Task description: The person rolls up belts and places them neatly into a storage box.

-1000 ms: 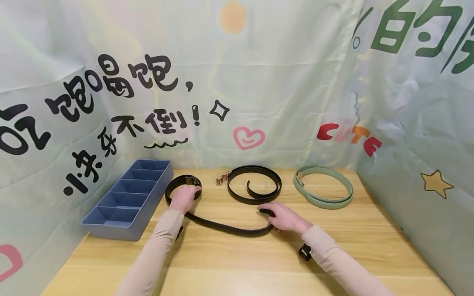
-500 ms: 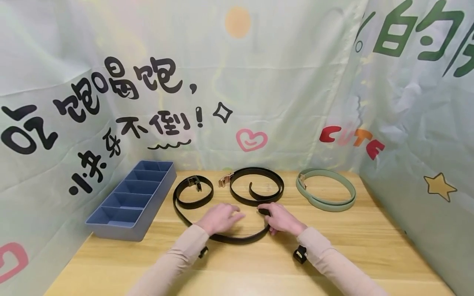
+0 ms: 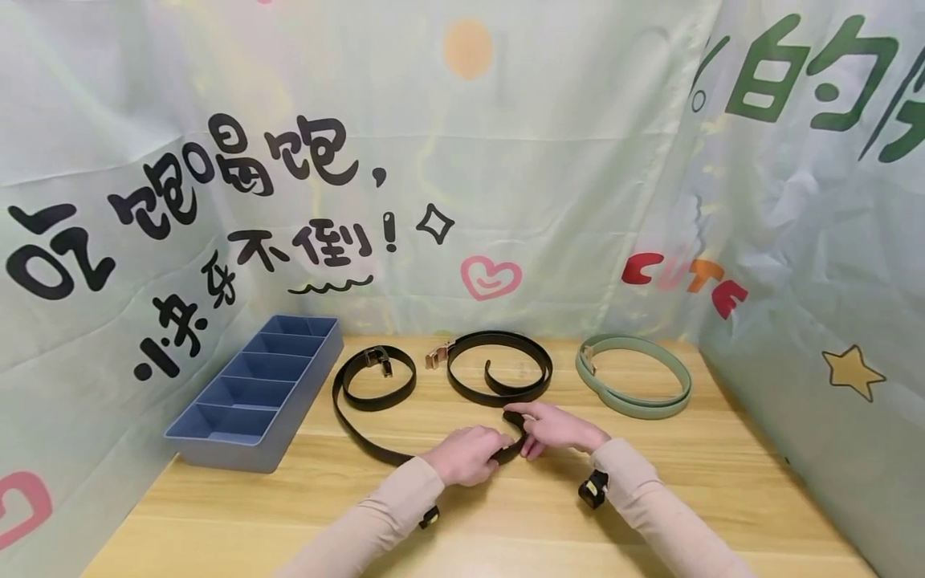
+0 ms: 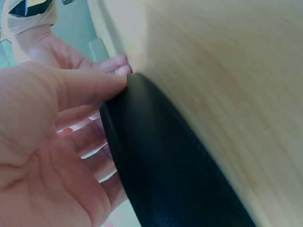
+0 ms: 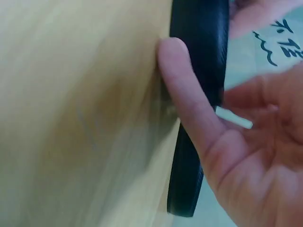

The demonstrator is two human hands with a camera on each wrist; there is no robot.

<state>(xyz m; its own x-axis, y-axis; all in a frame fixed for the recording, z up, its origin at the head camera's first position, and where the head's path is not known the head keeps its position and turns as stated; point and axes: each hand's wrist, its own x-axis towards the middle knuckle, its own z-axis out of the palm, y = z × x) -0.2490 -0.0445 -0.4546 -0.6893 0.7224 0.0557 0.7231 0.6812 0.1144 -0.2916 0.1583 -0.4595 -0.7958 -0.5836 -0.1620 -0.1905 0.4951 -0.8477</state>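
Note:
A black belt [image 3: 364, 444] stands on edge on the table, its dark buckle [image 3: 377, 356] end coiled at the left and its strap sweeping toward me and round to the right. My left hand [image 3: 466, 456] pinches the strap close to its free end; the left wrist view shows the thumb on one face of the belt [image 4: 165, 156] and fingers behind it. Just beside it, my right hand [image 3: 560, 428] holds the tip portion. In the right wrist view the thumb lies along one side of the belt [image 5: 201, 47], with fingers on the other.
Left of the belts is a blue divided tray [image 3: 266, 437] with several compartments. Behind my hands lies a coiled black belt [image 3: 499, 397] with a rose-gold buckle [image 3: 438, 355]. At the back right sits a coiled green belt [image 3: 643, 409]. Printed cloth [image 3: 578, 185] walls surround the table.
My left hand has let go of the coiled buckle end and moved right along the strap to near its free end. My right hand has stayed at the tip.

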